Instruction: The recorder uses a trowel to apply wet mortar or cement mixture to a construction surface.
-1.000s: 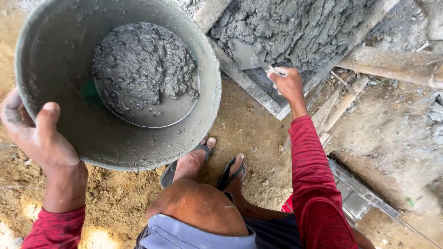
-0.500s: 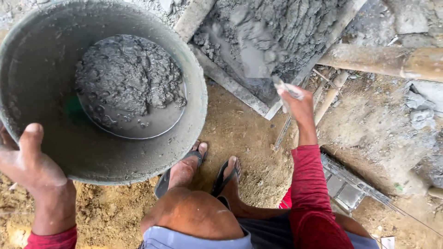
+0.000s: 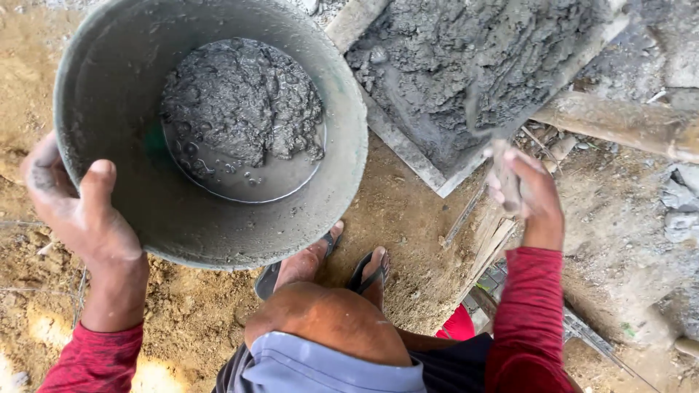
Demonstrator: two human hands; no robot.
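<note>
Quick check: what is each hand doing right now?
Left hand: closed on the rim of the grey bucket, thumb inside.
Right hand: closed around the trowel handle, blade in the wet mortar.

The supporting surface is bare, sandy-brown earth ground. Resting directly on it:

- A flat mixing board, loaded with a mound of wet grey mortar.
- Two feet in flip-flop sandals, just below the board's corner.
- Loose wooden sticks beside the board.
- Grey rubble pieces at the right edge.
</note>
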